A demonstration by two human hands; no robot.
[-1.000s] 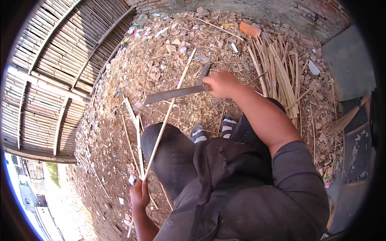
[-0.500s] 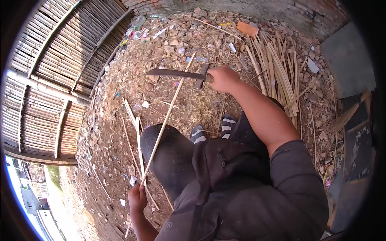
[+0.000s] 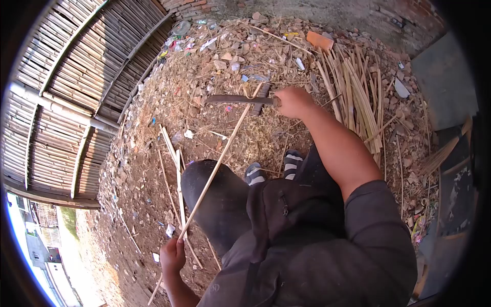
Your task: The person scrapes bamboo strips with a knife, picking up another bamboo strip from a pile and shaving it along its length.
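My left hand (image 3: 173,254) is closed around a long thin bamboo strip (image 3: 219,162) near its lower end. The strip slants up and right across my dark-clad knee. My right hand (image 3: 295,103) grips the handle of a long dark machete (image 3: 232,99), whose blade points left and crosses the strip near its top end. A thin curl rises from the strip at the blade. Just behind the crossing, a dark ridged block (image 3: 262,100) lies on the ground.
Split bamboo strips (image 3: 353,84) are piled at the upper right beside an orange brick (image 3: 319,40). More strips (image 3: 179,189) lie left of my knee. A bamboo wall (image 3: 66,102) stands at the left, a broom (image 3: 445,151) at the right. Litter and rubble cover the ground.
The machete and my right hand have shifted slightly right relative to the strip, and a curl now shows at the blade. The whole view has also moved a little.
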